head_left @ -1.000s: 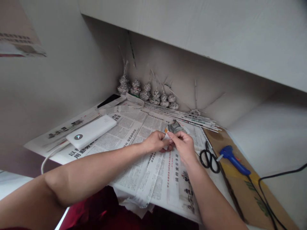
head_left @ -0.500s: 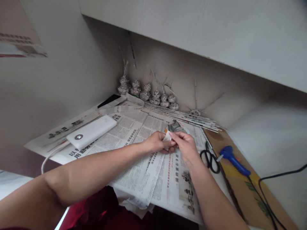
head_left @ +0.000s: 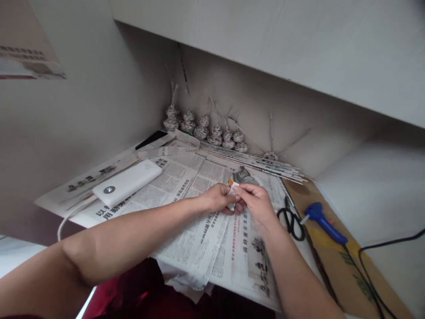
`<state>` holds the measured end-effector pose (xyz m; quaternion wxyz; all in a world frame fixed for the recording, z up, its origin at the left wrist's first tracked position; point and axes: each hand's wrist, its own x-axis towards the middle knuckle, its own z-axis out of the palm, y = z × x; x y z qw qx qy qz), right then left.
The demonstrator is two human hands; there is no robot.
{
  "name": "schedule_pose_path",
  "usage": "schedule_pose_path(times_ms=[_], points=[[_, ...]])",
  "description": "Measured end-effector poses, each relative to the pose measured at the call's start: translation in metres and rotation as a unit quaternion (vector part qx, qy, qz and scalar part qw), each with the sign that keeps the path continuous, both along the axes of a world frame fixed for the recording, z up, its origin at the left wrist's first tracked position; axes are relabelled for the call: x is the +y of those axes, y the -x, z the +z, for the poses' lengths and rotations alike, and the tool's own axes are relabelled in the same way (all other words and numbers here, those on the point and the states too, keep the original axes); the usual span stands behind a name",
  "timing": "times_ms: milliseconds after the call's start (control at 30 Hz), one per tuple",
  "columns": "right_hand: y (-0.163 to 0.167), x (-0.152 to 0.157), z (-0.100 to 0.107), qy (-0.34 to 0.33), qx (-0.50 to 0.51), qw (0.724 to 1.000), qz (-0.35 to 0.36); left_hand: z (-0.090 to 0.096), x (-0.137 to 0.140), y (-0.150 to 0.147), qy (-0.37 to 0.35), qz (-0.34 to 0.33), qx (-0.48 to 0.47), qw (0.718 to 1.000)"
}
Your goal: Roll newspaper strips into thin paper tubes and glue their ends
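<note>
Head view: grey-walled corner recess, counter laid over with newsprint sheets; along the back, a row of gourd-shaped paper weaves and a bundle of slim paper rods. Item held: one small white paper piece, over the newsprint, directly between left hand and right hand, in contact with both; long axis roughly away from the body, far end showing past the fingertips, near end mostly covered. Left hand: fingers curled, thumb closed on the left side of the paper. Right hand: thumb and forefinger pinched on the far part, other fingers partly hidden beneath. Nearer hand: neither. Edges and room: near edge of the counter well toward the body; leftward, flat newsprint as far as a white power bank; rightward, past the wrist, black scissors, then, just beside, a blue glue gun on brown cardboard
</note>
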<state>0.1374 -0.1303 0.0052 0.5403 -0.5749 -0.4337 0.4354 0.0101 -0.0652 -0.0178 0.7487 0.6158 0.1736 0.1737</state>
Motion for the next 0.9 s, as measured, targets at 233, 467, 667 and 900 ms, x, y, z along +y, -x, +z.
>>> schedule_pose_path(times_ms=[233, 467, 667, 900], points=[[0.0058, -0.0003, 0.0022, 0.018, 0.032, 0.998, -0.053, 0.0003, -0.0044, 0.0007, 0.018, -0.022, 0.0, 1.0], [0.0019, -0.0034, 0.008, 0.029, 0.036, 0.998, 0.033, -0.001, -0.0017, -0.0004, 0.033, -0.047, 0.0, 0.998], [-0.0001, -0.0036, 0.0086, 0.05, 0.041, 0.997, 0.035, -0.0016, -0.0018, 0.0007, 0.03, -0.062, -0.001, 0.998], [0.0068, -0.0029, 0.0048, 0.055, 0.056, 0.997, -0.004, 0.0016, -0.0046, 0.0011, 0.02, -0.063, 0.009, 0.998]])
